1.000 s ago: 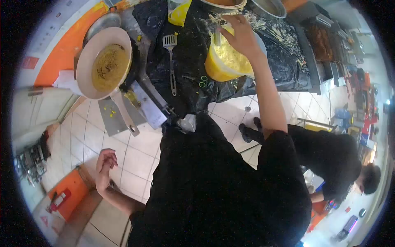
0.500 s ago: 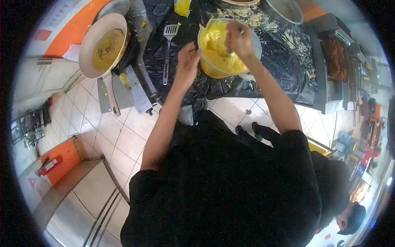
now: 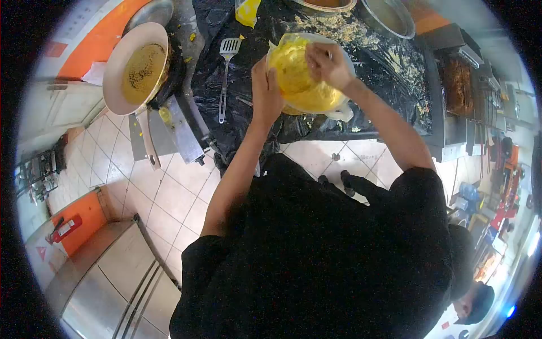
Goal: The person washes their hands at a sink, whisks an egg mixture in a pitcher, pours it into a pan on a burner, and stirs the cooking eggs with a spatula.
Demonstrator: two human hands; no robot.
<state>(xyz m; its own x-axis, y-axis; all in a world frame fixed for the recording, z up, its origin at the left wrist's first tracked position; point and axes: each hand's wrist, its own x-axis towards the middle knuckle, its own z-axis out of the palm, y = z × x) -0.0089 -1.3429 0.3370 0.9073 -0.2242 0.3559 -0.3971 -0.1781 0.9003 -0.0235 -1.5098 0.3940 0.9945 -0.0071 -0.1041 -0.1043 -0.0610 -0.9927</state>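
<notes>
A translucent plastic tub with a yellow mixture inside stands at the table's front edge, tilted a little toward me. My left hand grips its left rim, thumb at the inner side and fingers outside. Over the tub's opening, my right hand is closed, fingers bent down toward the mixture; whatever it holds is hidden by the fingers. Left of the tub lies a slotted turner with a long metal handle.
Black plastic sheeting with pale crumbs covers the table. A frying pan with yellowish oil sits at the left, near a metal box-like appliance. Round pans stand at the back. Another person is at the lower right.
My left hand has moved from beside the tub onto its rim. The tub has tilted toward me, its handle now showing at the lower right. My right hand stays over the mixture.
</notes>
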